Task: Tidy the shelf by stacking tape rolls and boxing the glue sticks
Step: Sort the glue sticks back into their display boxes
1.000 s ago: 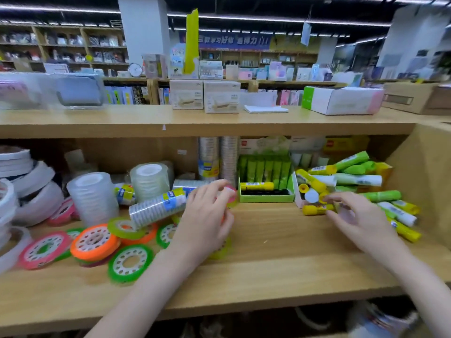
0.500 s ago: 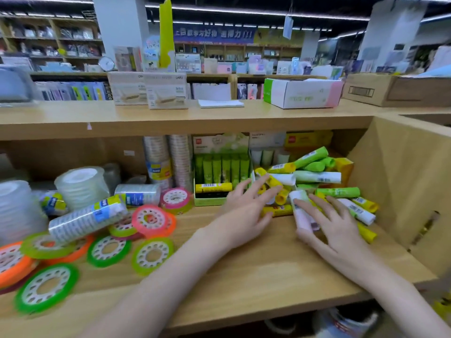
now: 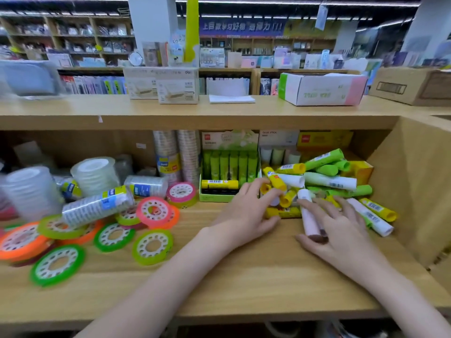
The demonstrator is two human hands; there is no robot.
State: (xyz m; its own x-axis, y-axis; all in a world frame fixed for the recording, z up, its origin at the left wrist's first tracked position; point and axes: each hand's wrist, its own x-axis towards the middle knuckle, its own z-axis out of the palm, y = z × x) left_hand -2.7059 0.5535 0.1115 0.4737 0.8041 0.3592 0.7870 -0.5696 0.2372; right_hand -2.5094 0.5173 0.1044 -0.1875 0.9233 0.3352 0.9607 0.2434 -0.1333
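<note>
Your left hand (image 3: 246, 211) reaches into glue stick pile (image 3: 324, 181), fingers apart; grip possibly on yellow stick, unclear. Right hand (image 3: 334, 228) spread flat over pink stick (image 3: 308, 218). Take one stick at a time, align with green box (image 3: 214, 197) just left.

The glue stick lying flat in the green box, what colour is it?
Yellow glue stick, head view.

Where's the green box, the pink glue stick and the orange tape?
green box (image 3: 220, 198): head view, on its low front wall.
pink glue stick (image 3: 308, 219): head view, mid-barrel, beside the right hand's (image 3: 339, 234) fingers.
orange tape (image 3: 20, 242): head view, on its flat top face.
</note>
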